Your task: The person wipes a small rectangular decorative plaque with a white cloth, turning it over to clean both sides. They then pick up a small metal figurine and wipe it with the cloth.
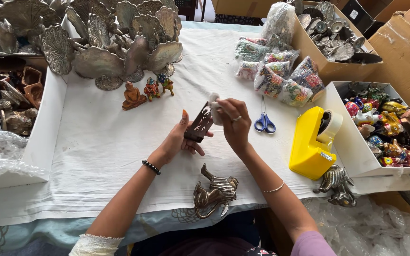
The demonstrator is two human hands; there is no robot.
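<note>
My left hand (179, 141) holds a flat dark metal cut-out piece (199, 125) upright over the white cloth (105, 147). My right hand (233, 122) pinches a small white wad (213, 105) against the top of that piece. A metal peacock figure (214, 192) lies on the cloth just below my hands, near the table's front edge.
Three small painted figurines (149, 91) stand before several metal peacock fans (115, 42) at the back. Blue-handled scissors (264, 121), a yellow tape dispenser (314, 142), bags of beads (281, 71), boxes of figurines (385, 125) lie right. A tray of brown items (15, 99) sits left.
</note>
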